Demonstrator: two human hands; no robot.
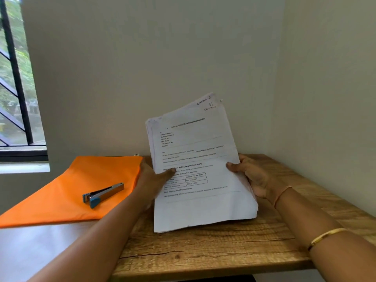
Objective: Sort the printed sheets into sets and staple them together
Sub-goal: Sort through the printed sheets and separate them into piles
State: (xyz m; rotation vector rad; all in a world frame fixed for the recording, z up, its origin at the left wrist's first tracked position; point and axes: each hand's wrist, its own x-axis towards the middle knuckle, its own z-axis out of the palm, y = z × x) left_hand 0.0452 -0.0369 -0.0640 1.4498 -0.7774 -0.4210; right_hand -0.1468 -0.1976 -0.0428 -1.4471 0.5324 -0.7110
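Your wooden table [203, 251] carries an orange folder [71, 190] on its left side, and you hold the stack of printed sheets [199, 159] tilted up over the table's middle, just right of the folder. Your left hand [150, 180] pinches the stack's left edge and your right hand [254, 176] its right edge, thumbs on the front page. The blue and silver stapler [102, 194] lies on the folder, apart from both hands.

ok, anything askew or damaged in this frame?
Only the stack: its sheets are not squared, edges stepping out at the lower right and top. Left hand and right hand grip its sides. Stapler lies on the folder; nothing torn or spilled.
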